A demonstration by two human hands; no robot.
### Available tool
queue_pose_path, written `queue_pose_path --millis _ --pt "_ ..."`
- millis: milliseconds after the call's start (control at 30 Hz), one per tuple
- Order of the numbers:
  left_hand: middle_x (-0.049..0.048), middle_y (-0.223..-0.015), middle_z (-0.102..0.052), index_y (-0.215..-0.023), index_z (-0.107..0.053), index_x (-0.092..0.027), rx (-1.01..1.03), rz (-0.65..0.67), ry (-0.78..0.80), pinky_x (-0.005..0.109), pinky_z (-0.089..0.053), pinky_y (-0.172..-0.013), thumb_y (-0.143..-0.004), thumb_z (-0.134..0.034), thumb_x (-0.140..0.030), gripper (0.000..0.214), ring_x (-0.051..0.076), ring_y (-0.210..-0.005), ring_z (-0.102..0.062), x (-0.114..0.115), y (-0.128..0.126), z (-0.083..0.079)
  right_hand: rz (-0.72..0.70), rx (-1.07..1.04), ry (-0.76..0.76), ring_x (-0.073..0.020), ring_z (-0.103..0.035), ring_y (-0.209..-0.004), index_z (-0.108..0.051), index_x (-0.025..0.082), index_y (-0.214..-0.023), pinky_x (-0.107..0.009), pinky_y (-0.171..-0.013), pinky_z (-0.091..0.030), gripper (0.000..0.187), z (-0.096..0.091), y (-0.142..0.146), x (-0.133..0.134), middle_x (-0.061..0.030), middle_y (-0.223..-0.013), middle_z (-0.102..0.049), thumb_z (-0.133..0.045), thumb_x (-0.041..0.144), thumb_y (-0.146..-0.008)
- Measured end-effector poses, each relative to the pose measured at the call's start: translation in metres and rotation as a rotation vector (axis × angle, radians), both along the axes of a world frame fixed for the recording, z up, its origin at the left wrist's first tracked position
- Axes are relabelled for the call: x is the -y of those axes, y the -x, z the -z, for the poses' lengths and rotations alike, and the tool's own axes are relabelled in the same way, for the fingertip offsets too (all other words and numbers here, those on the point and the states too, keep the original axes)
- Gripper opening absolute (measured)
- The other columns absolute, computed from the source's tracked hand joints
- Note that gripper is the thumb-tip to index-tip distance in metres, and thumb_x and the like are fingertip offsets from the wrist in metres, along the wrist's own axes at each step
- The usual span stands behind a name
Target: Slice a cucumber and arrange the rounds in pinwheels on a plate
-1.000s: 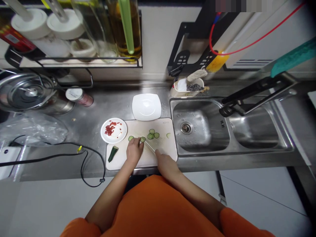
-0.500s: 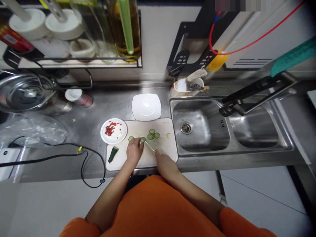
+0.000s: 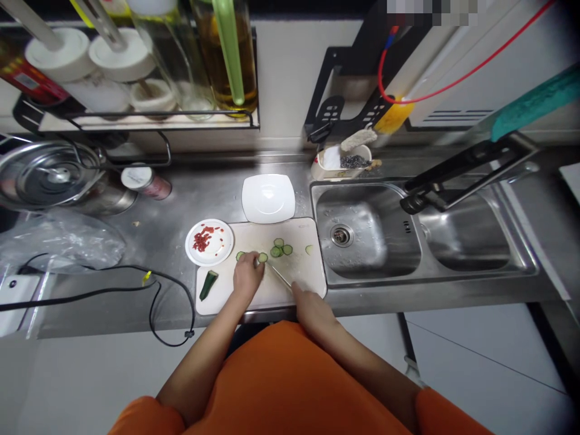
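Observation:
On a white cutting board (image 3: 226, 296), my left hand (image 3: 248, 276) is closed around a cucumber (image 3: 263, 257), whose cut face shows at its right end. My right hand (image 3: 312, 306) grips a knife (image 3: 280, 275); its handle is hidden in the fingers, and the blade points up-left, its tip just right of the cucumber. Several cucumber slices (image 3: 281, 248) lie in a cluster beyond the blade, with a thin pale slice (image 3: 309, 249) further right. At the board's left rests a dark green cucumber end piece (image 3: 208, 285).
A small white plate (image 3: 224, 256) with chopped red pieces overlaps the board's left corner. Behind the board stands a white square plate (image 3: 268, 198). The sink (image 3: 367, 266) adjoins on the right. Black cables (image 3: 172, 278), a plastic bag (image 3: 63, 235) and a steel pot (image 3: 113, 196) occupy the left counter.
My right hand has drawn the knife a little toward the lower right, so the blade tip has moved away from the cucumber's cut end. The left hand stays on the cucumber.

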State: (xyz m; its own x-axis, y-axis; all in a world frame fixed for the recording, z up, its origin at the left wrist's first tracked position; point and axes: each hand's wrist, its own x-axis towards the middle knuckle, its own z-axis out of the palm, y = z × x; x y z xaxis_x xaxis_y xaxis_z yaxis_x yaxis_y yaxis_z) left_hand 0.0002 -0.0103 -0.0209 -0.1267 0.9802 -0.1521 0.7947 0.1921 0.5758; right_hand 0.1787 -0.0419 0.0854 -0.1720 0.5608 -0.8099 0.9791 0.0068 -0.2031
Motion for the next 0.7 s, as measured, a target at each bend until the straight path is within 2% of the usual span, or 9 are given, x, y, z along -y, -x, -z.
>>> queue_pose_path --millis 200,400,533,700 --pt "0.0035 -0.081 -0.065 -0.080 -0.061 -0.021 0.087 0.015 0.014 0.028 -0.044 -0.072 -0.077 -0.053 -0.020 0.008 0.018 -0.078 -0.057 -0.004 -0.002 -0.005 0.002 0.024 0.044 -0.0248 -0.062 -0.093 -0.043 0.022 -0.127 -0.030 -0.067 -0.043 0.048 -0.005 -0.014 0.003 -0.0131 -0.095 -0.065 -0.030 0.006 -0.084" --pt "-0.0002 -0.075 -0.066 -0.084 -0.062 -0.021 0.121 -0.132 0.026 0.025 -0.042 -0.068 -0.080 -0.052 -0.024 0.012 0.014 -0.068 -0.059 0.001 0.012 -0.012 -0.011 0.031 -0.005 -0.0250 -0.062 -0.093 -0.043 0.020 -0.129 -0.030 -0.067 -0.043 0.053 0.000 -0.018 0.005 -0.0134 -0.094 -0.066 -0.031 0.003 -0.080" --pt "0.0013 -0.078 -0.069 -0.087 -0.063 -0.021 0.056 -0.259 0.014 0.027 -0.043 -0.069 -0.081 -0.051 -0.030 0.016 0.016 -0.069 -0.061 0.006 0.034 -0.013 -0.019 0.018 -0.003 -0.0255 -0.062 -0.093 -0.042 0.021 -0.131 -0.030 -0.067 -0.042 0.056 0.001 -0.019 0.005 -0.0132 -0.093 -0.066 -0.032 0.001 -0.079" --pt "0.0050 -0.086 -0.069 -0.094 -0.066 -0.021 -0.073 -0.206 0.001 0.029 -0.044 -0.073 -0.084 -0.048 -0.028 0.022 0.019 -0.077 -0.062 0.010 0.045 -0.011 -0.018 0.030 0.017 -0.0255 -0.062 -0.093 -0.039 0.021 -0.134 -0.030 -0.067 -0.042 0.058 -0.002 -0.019 0.003 -0.0133 -0.093 -0.066 -0.032 0.002 -0.080"
